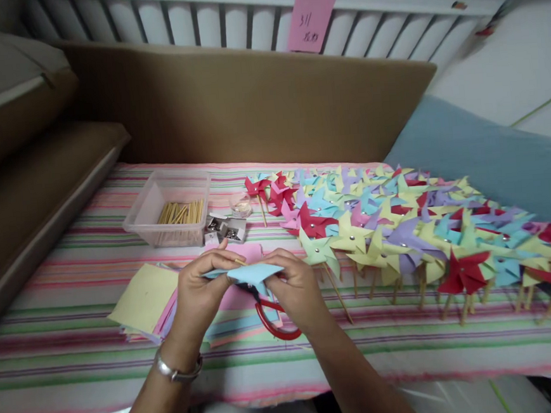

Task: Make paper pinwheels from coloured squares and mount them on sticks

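A light blue paper pinwheel (256, 273) is held between my two hands above the striped cloth. My left hand (207, 272) is closed on its left side, and the tip of a wooden stick (239, 261) shows by those fingers. My right hand (294, 284) pinches the right edge of the blue paper. Below the hands lie scissors with red handles (278, 335), their blades partly hidden, on stacked pink and blue sheets (218, 332). To the left is a fanned stack of square paper (146, 296), yellow on top.
A clear plastic box (136, 220) holds wooden sticks (180, 212). Beside it are a small box of metal fasteners (227, 228) and a small clear container (241, 205). Many finished pinwheels (354, 235) cover the right side. A cardboard panel (258, 106) stands behind; cushions (39, 180) are at left.
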Demonstrator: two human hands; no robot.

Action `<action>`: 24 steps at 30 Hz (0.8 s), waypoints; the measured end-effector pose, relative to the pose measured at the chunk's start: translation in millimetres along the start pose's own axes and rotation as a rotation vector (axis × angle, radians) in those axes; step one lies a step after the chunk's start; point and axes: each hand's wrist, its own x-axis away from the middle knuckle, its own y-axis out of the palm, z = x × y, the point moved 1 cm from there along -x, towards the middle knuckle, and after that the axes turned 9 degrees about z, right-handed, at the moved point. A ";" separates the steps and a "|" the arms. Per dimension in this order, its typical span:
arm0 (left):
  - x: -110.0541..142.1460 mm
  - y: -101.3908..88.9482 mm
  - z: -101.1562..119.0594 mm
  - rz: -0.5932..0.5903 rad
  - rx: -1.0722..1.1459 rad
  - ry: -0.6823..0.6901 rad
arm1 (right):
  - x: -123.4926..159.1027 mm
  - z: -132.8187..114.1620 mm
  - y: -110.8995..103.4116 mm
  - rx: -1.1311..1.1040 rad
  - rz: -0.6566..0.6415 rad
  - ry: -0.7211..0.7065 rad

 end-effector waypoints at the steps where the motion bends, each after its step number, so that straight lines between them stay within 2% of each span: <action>1: -0.9 -0.2 -2.4 0.019 0.034 -0.060 | -0.8 1.4 -0.2 0.009 -0.017 0.004; 5: -7.1 -3.4 -12.1 0.176 0.241 -0.377 | -3.8 10.2 -6.1 0.109 -0.139 0.088; 8: -11.4 -9.2 -12.5 0.276 0.315 -0.491 | -0.4 19.2 -12.7 0.208 -0.209 0.146; 10: -11.2 -13.2 -10.1 0.291 0.336 -0.520 | 7.2 25.6 -15.2 0.220 -0.209 0.164; 13: -4.4 -14.9 -7.1 0.271 0.339 -0.556 | 26.3 34.4 -15.3 0.190 -0.135 0.216; 18: 17.4 -2.4 -2.9 0.246 0.299 -0.570 | 60.4 39.6 -16.9 0.067 -0.034 0.292; 21: 36.2 0.5 7.8 0.174 0.244 -0.568 | 75.1 38.3 -28.9 0.045 0.042 0.308; 23: 53.3 -3.7 19.3 0.083 0.128 -0.563 | 84.9 38.5 -43.2 0.026 0.109 0.345; 24: 62.2 -7.6 25.3 0.124 0.018 -0.549 | 90.3 39.4 -52.5 0.017 0.148 0.367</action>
